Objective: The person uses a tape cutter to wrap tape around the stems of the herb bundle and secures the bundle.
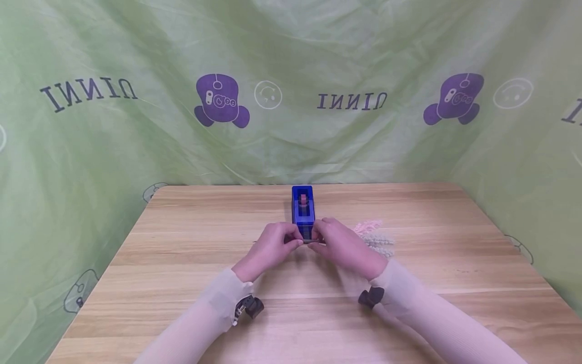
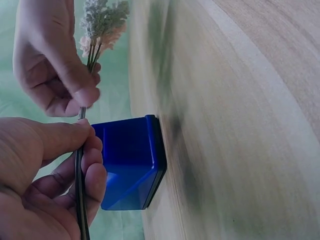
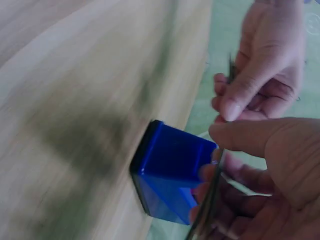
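Observation:
Between both hands a small bunch of flowers on thin dark stems (image 2: 79, 180) is held level, close over the table. Its fluffy heads, pink (image 1: 367, 227) and grey-white (image 1: 381, 243), stick out to the right of my right hand (image 1: 344, 248). That hand pinches the stems between thumb and fingers. My left hand (image 1: 269, 246) pinches them farther along, thumb on top, with the fingertips of both hands nearly meeting. A pale band (image 2: 82, 113) shows on the stems between the thumbs. Right behind the fingers stands a blue tape dispenser (image 1: 303, 219) holding a reddish-cored roll (image 1: 303, 199).
The dispenser stands on a wood-grain table (image 1: 195, 227), near its back edge. A green printed curtain (image 1: 291, 141) hangs behind the table and along both sides. Each wrist carries a small black camera, the left one (image 1: 251, 306) and the right one (image 1: 370, 297).

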Tool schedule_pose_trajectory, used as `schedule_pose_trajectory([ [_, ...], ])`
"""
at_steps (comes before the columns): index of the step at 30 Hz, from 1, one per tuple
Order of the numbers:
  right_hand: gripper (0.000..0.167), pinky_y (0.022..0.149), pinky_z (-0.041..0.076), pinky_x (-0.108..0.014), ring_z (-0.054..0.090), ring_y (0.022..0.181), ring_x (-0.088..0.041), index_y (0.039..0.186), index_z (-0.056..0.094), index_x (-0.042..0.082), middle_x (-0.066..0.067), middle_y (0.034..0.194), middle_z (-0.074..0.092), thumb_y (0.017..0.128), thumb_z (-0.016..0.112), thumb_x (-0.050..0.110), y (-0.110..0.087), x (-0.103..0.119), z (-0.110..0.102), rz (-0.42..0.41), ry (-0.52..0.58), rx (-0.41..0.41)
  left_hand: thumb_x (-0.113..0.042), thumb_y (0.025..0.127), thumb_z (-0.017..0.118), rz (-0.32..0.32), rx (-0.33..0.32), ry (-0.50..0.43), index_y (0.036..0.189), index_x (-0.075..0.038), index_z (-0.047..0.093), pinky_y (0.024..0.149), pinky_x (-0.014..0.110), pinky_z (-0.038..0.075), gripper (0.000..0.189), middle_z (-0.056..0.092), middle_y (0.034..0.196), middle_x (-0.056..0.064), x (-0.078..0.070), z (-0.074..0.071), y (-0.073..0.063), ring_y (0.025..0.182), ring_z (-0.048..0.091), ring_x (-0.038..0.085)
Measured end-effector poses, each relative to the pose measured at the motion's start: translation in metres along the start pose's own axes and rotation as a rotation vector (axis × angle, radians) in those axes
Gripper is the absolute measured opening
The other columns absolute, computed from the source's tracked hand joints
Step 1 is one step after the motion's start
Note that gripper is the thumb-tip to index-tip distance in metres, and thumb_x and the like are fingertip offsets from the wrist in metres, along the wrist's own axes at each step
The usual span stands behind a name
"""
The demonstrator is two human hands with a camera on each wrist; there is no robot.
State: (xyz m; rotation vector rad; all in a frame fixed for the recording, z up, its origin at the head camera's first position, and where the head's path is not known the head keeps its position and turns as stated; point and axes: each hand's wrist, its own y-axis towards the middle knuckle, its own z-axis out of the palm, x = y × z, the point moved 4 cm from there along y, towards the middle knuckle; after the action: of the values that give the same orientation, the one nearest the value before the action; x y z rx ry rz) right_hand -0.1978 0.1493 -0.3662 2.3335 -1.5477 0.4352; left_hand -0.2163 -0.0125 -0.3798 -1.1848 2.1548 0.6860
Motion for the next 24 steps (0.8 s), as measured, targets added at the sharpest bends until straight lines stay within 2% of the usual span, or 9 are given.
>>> schedule_pose_trajectory([
  [3,0.016,0.071,0.053,-0.029,0.059,0.073,-0.012,0.096,0.068,0.009,0.001,0.083,0.067,0.099,0.072,0.024,0.003,-0.002,0.001,0.077,0.093,0.063,-0.007,0.094,0.075,0.014,0.000,0.000,0.082,-0.010,0.072,0.069,0.022,0.051,0.012,0.073,0.081,0.002,0.000,0.000,0.000,0.072,0.059,0.008],
  [7,0.028,0.064,0.049,-0.028,0.054,0.066,-0.013,0.095,0.074,0.007,0.000,0.076,0.066,0.104,0.065,0.032,0.007,-0.004,0.003,0.150,0.167,0.099,-0.007,0.094,0.075,0.031,0.001,-0.002,0.082,-0.010,0.071,0.070,0.022,0.052,0.013,0.074,0.082,0.002,0.001,0.000,-0.001,0.073,0.060,0.008],
  [10,0.037,0.059,0.045,-0.027,0.050,0.061,-0.013,0.089,0.077,0.004,-0.006,0.074,0.069,0.106,0.061,0.033,0.011,-0.005,0.005,0.188,0.228,0.097,-0.007,0.094,0.075,0.035,0.005,-0.001,0.082,-0.011,0.071,0.072,0.022,0.052,0.013,0.074,0.083,0.002,0.002,0.001,0.000,0.074,0.060,0.008],
  [14,0.040,0.055,0.040,-0.025,0.045,0.056,-0.011,0.082,0.077,0.003,-0.013,0.074,0.072,0.106,0.061,0.030,0.015,-0.006,0.006,0.222,0.270,0.086,-0.007,0.094,0.075,0.029,0.007,-0.003,0.082,-0.011,0.072,0.073,0.022,0.052,0.013,0.075,0.084,0.002,0.003,0.001,0.000,0.076,0.061,0.008],
  [20,0.037,0.051,0.039,-0.024,0.047,0.053,-0.011,0.077,0.075,0.005,-0.007,0.064,0.065,0.105,0.064,0.028,0.020,-0.005,0.007,0.258,0.303,0.071,-0.006,0.094,0.075,0.023,0.010,-0.010,0.084,-0.009,0.072,0.072,0.022,0.052,0.011,0.074,0.084,0.002,0.004,0.002,0.000,0.075,0.061,0.009],
  [24,0.033,0.052,0.043,-0.024,0.052,0.054,-0.012,0.076,0.073,0.008,-0.009,0.067,0.067,0.103,0.066,0.024,0.023,-0.007,0.008,0.259,0.332,0.051,-0.005,0.094,0.074,0.032,0.014,-0.012,0.085,-0.008,0.073,0.072,0.022,0.052,0.010,0.074,0.084,0.003,0.005,0.002,0.000,0.076,0.061,0.009],
])
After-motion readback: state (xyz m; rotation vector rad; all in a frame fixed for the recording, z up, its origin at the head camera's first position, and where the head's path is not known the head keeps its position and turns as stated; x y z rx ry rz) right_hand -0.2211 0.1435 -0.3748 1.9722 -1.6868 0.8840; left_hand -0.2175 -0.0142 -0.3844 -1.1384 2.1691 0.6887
